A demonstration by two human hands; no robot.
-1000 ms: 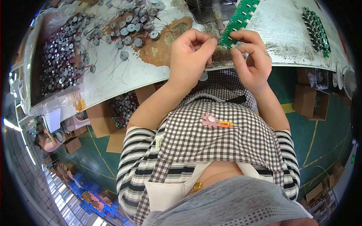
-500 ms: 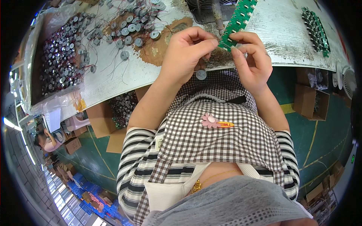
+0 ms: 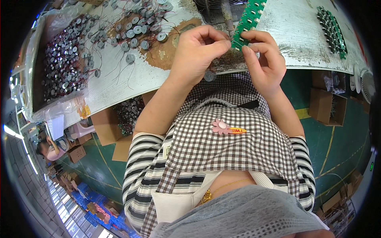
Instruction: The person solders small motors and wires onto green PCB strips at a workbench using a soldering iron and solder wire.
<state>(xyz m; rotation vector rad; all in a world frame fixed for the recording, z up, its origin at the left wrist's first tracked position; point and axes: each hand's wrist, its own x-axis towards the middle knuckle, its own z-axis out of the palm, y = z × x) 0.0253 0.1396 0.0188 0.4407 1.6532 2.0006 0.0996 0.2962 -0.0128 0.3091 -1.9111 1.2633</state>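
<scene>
Long, narrow green circuit-board strip (image 3: 251, 16): slanting over the worn white tabletop (image 3: 303, 43). Right hand (image 3: 268, 61): grasping the strip's near end between thumb and fingers. Left hand (image 3: 195, 53): pinching at that end, apparently grasping fine leads, too small to make out. Round grey metal motor (image 3: 209, 75): hanging below the left hand. Handling note: good work is probably depending on steadying the strip and sparing the leads the motor's weight.

This is a factory workshop: the worn worktop (image 3: 297, 33) carries heaps of motors (image 3: 137, 29) and green circuit boards (image 3: 333, 33); cartons (image 3: 105, 131) stand on a green floor (image 3: 309, 152) marked with yellow lines (image 3: 303, 114).
</scene>
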